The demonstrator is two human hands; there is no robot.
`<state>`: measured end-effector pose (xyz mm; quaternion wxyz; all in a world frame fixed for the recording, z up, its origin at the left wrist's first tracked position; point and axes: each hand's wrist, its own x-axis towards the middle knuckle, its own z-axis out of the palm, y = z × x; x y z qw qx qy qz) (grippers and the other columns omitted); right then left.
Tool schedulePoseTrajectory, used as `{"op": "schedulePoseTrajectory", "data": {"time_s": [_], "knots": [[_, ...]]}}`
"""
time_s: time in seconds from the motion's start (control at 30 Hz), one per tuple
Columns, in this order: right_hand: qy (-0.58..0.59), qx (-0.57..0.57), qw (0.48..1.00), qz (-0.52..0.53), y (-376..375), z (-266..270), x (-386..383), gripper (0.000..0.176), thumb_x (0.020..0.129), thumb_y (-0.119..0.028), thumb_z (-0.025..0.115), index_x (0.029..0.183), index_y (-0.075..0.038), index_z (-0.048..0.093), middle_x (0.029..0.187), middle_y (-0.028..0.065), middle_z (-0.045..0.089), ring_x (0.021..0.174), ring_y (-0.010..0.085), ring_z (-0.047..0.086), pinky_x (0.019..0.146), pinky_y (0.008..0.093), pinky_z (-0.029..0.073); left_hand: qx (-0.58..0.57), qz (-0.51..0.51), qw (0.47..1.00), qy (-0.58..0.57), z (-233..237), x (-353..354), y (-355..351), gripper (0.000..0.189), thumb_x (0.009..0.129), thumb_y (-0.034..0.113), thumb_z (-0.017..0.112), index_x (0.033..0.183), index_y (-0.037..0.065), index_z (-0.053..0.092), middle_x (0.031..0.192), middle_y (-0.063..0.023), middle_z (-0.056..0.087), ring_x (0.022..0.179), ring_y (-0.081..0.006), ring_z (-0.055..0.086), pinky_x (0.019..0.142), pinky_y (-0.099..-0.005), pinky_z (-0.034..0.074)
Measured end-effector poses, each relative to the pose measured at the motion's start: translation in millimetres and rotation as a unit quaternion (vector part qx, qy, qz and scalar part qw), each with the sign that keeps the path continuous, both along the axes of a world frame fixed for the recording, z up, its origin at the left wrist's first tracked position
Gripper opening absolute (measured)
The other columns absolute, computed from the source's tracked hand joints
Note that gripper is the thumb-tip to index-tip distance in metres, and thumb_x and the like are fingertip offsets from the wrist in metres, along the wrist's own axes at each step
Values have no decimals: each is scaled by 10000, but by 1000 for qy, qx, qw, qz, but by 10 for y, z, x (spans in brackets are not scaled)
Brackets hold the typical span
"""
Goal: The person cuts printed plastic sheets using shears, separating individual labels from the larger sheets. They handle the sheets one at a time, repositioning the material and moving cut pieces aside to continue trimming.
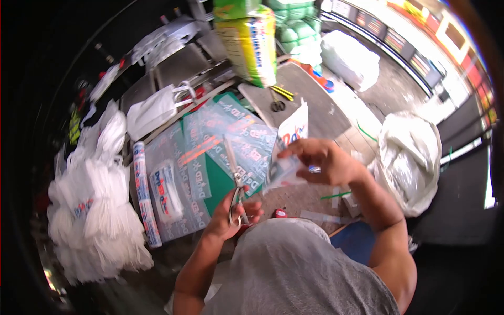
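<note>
In my left hand is a pair of metal scissors, the fingers around its handles and the blades pointing away from me over the table. My right hand is raised over the right part of the work surface, thumb and fingers apart. Right at its fingertips is a white plastic piece with red and blue print, standing tilted and partly blurred. Printed clear plastic sheets lie overlapping on a green mat beyond the scissors.
A printed roll and a folded printed pack lie left. White plastic bags are bundled at far left. A yellow-green sack stands at the back, near black-handled scissors and a yellow cutter. A white sack sits right.
</note>
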<state>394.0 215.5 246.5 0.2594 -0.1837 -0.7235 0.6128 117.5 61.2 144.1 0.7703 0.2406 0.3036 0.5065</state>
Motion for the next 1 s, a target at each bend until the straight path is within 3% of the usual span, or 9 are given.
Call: {"op": "schedulePoseTrajectory", "data": {"time_s": [0.1, 0.2, 0.33, 0.53, 0.6, 0.67, 0.73, 0.87, 1.0], "knots": [[-51, 130, 986, 92, -190, 90, -220, 496, 795, 96, 604, 1264, -64, 620, 1216, 110, 631, 1031, 210, 633, 796, 309, 535, 8, 66, 986, -152, -146, 129, 252, 689, 879, 425, 707, 1380, 21, 462, 1168, -126, 656, 1072, -207, 657, 915, -393, 547], [-87, 134, 976, 146, -300, 6, -349, 520, 785, 89, 615, 1278, -77, 627, 1211, 127, 628, 1004, 243, 645, 776, 318, 539, 9, 119, 968, -220, -329, -66, 473, 522, 926, 299, 689, 1330, 21, 511, 1228, -119, 633, 1071, -202, 666, 890, -349, 594], [-97, 143, 972, 157, -360, -77, -483, 558, 793, 88, 629, 1324, -80, 600, 1186, 127, 636, 922, 202, 656, 765, 291, 532, 71, 232, 964, -104, 175, -281, 651, 437, 904, 33, 670, 1301, 15, 487, 1201, -124, 654, 1108, -236, 654, 967, -354, 562], [-78, -41, 974, 207, -427, 42, -606, 592, 851, 98, 628, 1408, -63, 509, 1085, 66, 647, 872, 119, 613, 774, 256, 505, 131, 368, 906, 165, 21, -684, 808, 479, 865, -14, 691, 1286, 11, 464, 1205, -134, 649, 1063, -195, 663, 900, -306, 545], [98, -50, 989, 101, -373, 110, -754, 545, 862, 113, 620, 1378, -32, 518, 1032, 44, 621, 918, 90, 592, 787, 245, 496, 234, 326, 893, 202, 149, -560, 751, 500, 875, -12, 685, 1309, 13, 439, 1141, -123, 676, 1029, -176, 672, 864, -302, 553], [132, -10, 991, -24, -232, 218, -987, 515, 854, 130, 614, 1345, 3, 521, 998, 35, 598, 940, 93, 583, 829, 237, 487, 245, 309, 901, 180, 145, -446, 674, 514, 894, 25, 687, 1329, 9, 415, 1135, -129, 678, 1027, -184, 679, 843, -302, 566], [132, 55, 982, -127, -62, 153, -1240, 476, 858, 124, 606, 1316, 14, 536, 1003, 32, 597, 929, 93, 587, 852, 239, 482, 173, 228, 946, 153, 62, -408, 590, 604, 875, 109, 738, 1373, 15, 409, 1295, -141, 586, 1140, -273, 638, 1012, -412, 514], [114, 148, 962, -200, 112, 17, -1565, 451, 858, 92, 604, 1297, 4, 551, 986, 30, 610, 918, 87, 601, 874, 256, 485, 187, 218, 954, 80, 151, -330, 501, 707, 862, 187, 769, 1433, 24, 383, 1376, -128, 546, 1174, -267, 622, 1028, -419, 509], [107, 66, 964, -235, 103, -110, -1769, 415, 855, 70, 620, 1262, 6, 572, 962, 23, 620, 909, 79, 604, 868, 256, 488, 204, 209, 948, 128, 197, -442, 414, 760, 863, 270, 773, 1452, 20, 364, 1365, -119, 554, 1220, -249, 593, 1041, -414, 495]]}}
